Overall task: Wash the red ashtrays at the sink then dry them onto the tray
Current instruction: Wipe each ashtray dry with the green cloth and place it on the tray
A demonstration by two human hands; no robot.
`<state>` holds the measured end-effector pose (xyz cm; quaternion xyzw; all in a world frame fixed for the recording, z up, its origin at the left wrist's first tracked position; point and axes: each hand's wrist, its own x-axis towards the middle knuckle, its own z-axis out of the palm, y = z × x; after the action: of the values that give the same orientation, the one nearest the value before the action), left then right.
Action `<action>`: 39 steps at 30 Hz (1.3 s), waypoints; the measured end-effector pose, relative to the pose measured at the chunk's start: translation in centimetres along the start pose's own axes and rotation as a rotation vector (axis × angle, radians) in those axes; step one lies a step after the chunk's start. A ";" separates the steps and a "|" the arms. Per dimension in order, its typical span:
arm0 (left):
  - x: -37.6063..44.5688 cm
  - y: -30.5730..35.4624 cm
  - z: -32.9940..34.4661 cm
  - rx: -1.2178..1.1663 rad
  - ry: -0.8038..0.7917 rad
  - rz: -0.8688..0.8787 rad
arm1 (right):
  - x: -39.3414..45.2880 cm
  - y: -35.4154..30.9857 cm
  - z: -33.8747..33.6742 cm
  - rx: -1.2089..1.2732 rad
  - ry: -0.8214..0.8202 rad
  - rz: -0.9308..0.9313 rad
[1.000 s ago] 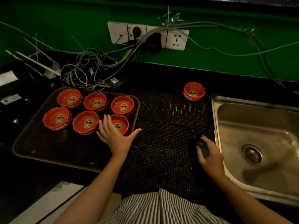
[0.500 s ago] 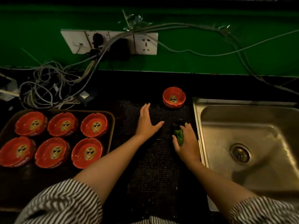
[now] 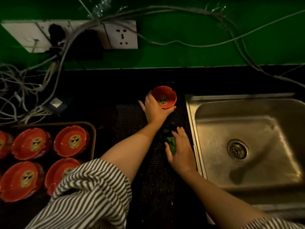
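Note:
A lone red ashtray (image 3: 165, 95) with a yellow face print sits on the black dotted mat left of the steel sink (image 3: 247, 139). My left hand (image 3: 154, 109) grips it, thumb along its near rim and fingers round its left side. My right hand (image 3: 180, 148) lies over a green scrubbing pad (image 3: 171, 142) on the mat beside the sink's left rim, fingers curled round it. Several more red ashtrays (image 3: 71, 140) stand in rows on a brown tray (image 3: 93, 134) at the left.
A tangle of grey cables (image 3: 24, 90) lies on the dark counter behind the tray, running up to wall sockets (image 3: 120, 36) on the green wall. The sink basin has a drain (image 3: 236, 149) and looks dry. My striped sleeve covers part of the tray.
My left hand moved from the tray across the mat and took hold of the lone ashtray. The right hand stayed on the green pad. The view swung right.

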<state>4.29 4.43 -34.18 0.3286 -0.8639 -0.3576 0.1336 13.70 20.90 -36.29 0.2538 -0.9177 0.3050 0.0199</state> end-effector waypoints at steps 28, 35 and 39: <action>-24.3 -14.9 -15.5 -0.127 -0.225 0.154 | -5.9 -7.4 -3.2 0.369 -0.271 -0.042; -26.2 -15.3 -15.9 0.062 -0.094 0.180 | -9.9 -11.0 -1.6 0.017 -0.282 -0.512; -28.1 -14.4 -13.8 0.122 0.067 0.062 | -11.3 -12.0 -1.3 -0.105 -0.347 -0.469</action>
<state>38.55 8.13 -34.41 0.3210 -0.8890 -0.2885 0.1533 29.15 18.51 -30.81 0.5060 -0.8381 0.1963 -0.0545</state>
